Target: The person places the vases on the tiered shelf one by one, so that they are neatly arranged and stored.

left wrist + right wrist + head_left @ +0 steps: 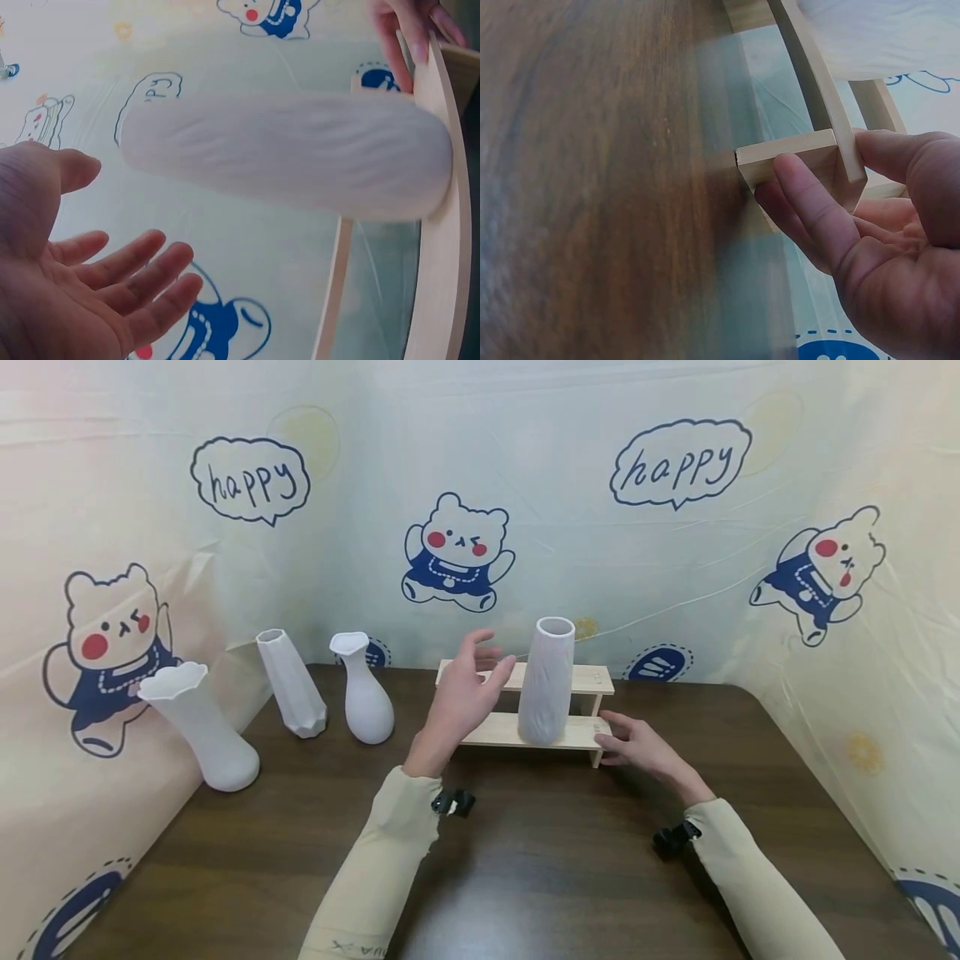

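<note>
A tall white textured vase (547, 685) stands upright on the lower step of a two-step wooden shelf (487, 729). Just left of the vase, my left hand (463, 697) is raised with its fingers spread; the left wrist view shows a gap between that hand (97, 292) and the vase (285, 154). My right hand (641, 746) holds the right end of the lower step. In the right wrist view its thumb lies on the board and its fingers touch the side leg (795, 154).
Three more white vases stand on the left of the dark wooden table (525, 877): a wavy-rimmed one (206, 731), a faceted one (292, 685) and a round-bellied one (366, 693). A printed cloth (570, 552) hangs behind and at both sides.
</note>
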A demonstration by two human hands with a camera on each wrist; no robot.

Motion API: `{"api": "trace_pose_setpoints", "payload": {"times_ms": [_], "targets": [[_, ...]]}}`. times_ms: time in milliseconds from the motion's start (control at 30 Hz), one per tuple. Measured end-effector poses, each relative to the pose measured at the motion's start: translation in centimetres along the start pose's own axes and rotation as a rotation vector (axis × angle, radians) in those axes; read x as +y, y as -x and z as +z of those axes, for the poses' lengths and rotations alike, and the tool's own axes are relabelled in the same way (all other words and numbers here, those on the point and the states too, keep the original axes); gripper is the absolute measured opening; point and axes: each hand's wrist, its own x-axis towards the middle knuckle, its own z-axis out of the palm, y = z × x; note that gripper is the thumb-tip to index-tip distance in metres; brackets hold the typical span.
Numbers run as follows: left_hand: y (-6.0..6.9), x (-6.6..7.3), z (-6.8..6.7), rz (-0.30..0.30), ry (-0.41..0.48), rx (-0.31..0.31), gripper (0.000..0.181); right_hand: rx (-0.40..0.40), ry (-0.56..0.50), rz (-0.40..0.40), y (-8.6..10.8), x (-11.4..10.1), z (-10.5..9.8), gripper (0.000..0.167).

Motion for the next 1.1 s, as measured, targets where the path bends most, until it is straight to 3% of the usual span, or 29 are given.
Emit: {"api": "trace_pose_setpoints", "payload": {"times_ms": [233,567,700,900,1100], "targets": [[0.5,-1.5,-1.9,0.110,-0.007,0.102,0.047,-0.001,-0.012,0.008,0.2,0.1,-0.1,0.078],[1.4,-2.7,-4.3,0.120,-0.018,0.147,0.044,-0.010,-0.028,-0.006,0.2,0.2,-0.1,0.077],[1.6,-3.1,-5.0,0.157,-0.052,0.165,0.043,-0.011,-0.024,-0.012,0.2,0.2,-0.2,0.077],[1.7,-4.0,-5.8,0.195,-0.084,0.207,0.040,-0.016,-0.029,-0.010,0.0,0.4,-0.2,0.078],[1.3,-5.2,-6.6,0.181,-0.082,0.256,0.038,-0.017,-0.044,-0.018,-0.1,0.2,-0.1,0.078]]}}
